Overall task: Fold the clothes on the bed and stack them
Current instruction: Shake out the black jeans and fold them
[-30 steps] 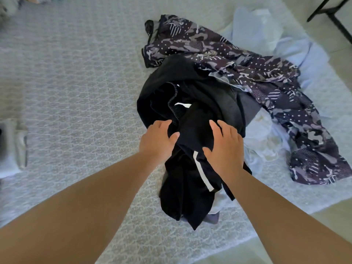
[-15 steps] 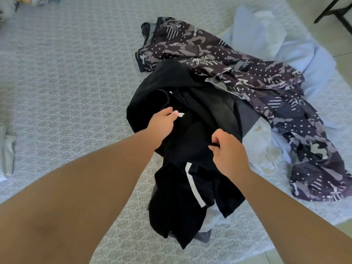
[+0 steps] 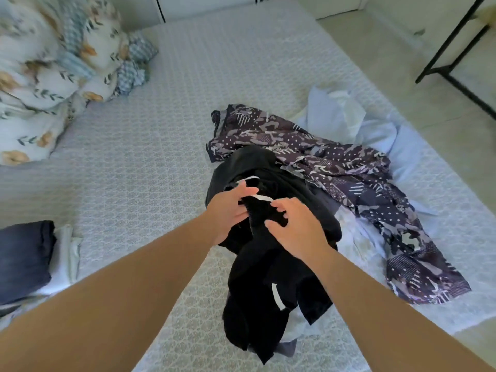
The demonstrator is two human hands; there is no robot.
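Near the front edge of the bed (image 3: 166, 146), a black garment (image 3: 268, 277) with white stripes hangs in a bunch, and both hands hold its top. The left hand (image 3: 228, 210) grips the black cloth with curled fingers, and a thin white band runs just past its fingertips. The right hand (image 3: 292, 226) pinches the same cloth just beside it, thumb under and fingers on top. The two hands sit close together, almost touching. The low end of the black garment droops down over the front edge of the bed.

Behind it and to the right lies a purple patterned garment (image 3: 362, 189), spread out loose toward the right edge. It has dots and wavy shapes on it. Under and behind that are pale blue clothes (image 3: 375, 135), all crumpled, near the right edge of the bed.

At the left edge of the bed sits a small stack of folded clothes (image 3: 24, 259), dark blue on top of white. At the far left corner is a puffy flowered blanket (image 3: 48, 76). Off the bed, at the far right, a black metal frame (image 3: 453, 49) stands on the floor.
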